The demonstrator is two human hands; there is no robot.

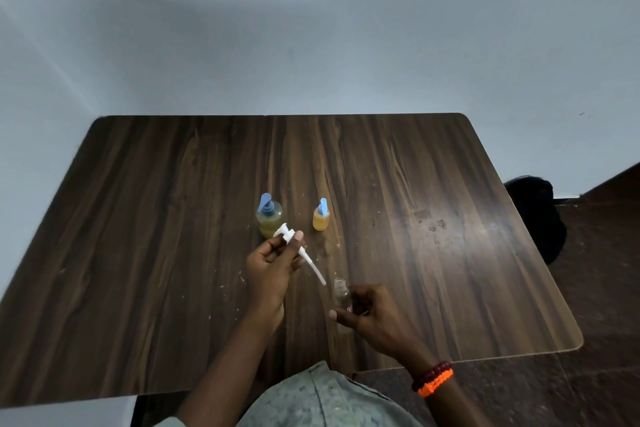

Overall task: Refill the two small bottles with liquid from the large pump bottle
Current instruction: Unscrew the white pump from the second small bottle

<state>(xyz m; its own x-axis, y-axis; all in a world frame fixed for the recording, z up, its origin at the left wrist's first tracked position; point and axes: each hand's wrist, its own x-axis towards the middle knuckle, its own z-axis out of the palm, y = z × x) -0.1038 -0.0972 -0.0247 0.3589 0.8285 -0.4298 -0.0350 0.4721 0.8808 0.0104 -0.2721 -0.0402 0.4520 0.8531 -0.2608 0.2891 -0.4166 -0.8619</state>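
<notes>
Small clear bottle [343, 302] sits nearest us, gripped in our right hand [367, 314], fingers curled round its lower body, neck open and tilted slightly toward the left. It looks empty, see-through, with a bit of red label under our fingers. Just beyond it, our left hand [273, 263] pinches a white pump head [289, 236], its dip tube [313, 265] slanting down so the tip hangs just beside the bottle's mouth, not inside it. We judge the risk lies here: the neck is narrow, and a wet tube could drip on the wooden table [450, 218], or knock the rim if we misjudge the angle. Further off stand the large pump bottle [269, 218], holding pale yellow liquid under a blue pump, and right of it the second small bottle [321, 217], amber-filled, blue-topped.
</notes>
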